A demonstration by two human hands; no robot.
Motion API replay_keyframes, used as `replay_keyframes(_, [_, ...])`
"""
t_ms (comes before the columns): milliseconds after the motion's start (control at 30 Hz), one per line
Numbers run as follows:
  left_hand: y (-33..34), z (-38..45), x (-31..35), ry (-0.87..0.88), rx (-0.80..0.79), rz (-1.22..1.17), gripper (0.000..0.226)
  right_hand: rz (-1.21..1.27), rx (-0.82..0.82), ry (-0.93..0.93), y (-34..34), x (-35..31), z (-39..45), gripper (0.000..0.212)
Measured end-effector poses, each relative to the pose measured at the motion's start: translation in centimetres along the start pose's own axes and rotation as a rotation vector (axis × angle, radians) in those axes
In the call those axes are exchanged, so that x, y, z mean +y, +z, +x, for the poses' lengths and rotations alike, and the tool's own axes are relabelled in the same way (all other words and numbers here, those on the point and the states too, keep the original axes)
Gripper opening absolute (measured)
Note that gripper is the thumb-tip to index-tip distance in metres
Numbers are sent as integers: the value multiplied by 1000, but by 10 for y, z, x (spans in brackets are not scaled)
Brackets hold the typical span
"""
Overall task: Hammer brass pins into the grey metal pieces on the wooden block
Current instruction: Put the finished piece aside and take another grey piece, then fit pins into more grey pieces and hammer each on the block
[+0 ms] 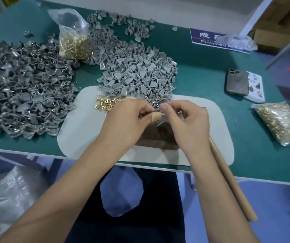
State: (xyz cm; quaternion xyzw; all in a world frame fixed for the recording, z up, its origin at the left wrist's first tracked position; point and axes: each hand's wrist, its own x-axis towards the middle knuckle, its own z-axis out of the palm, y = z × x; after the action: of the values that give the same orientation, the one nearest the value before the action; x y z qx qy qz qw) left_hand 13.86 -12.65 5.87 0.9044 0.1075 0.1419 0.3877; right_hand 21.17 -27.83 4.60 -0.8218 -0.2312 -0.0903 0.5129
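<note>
Both hands meet above the wooden block (155, 135): left hand (132, 116) and right hand (188, 120) pinch together one small grey metal piece (155, 106), beside loose brass pins (105, 103) on the table (210, 76)

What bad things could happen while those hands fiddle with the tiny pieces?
The grey piece pinched between the left hand and right hand might slip into the pile. The loose brass pins nearby could scatter. The wooden handle overhangs the table edge and might get knocked off.
</note>
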Motion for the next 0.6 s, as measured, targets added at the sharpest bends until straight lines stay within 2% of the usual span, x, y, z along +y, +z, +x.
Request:
replay_keyframes(100, [10,-9,-7,-9,27,137,25,-56,-18,-54,-8,5,-14,9])
replay_keyframes(200, [9,-15,-13,55,43,54,23,-55,-9,-43,-14,8,-22,10])
replay_keyframes(300, [4,-21,-15,90,-19,-2,10,-80,-28,-56,-15,9,-24,8])
replay_keyframes(433, [1,-24,-17,103,-77,50,21,-110,-97,-55,-7,6,-27,8])
replay_keyframes(600, [-1,-21,-13,92,-63,62,13,-160,-132,-86,-4,1,-31,9])
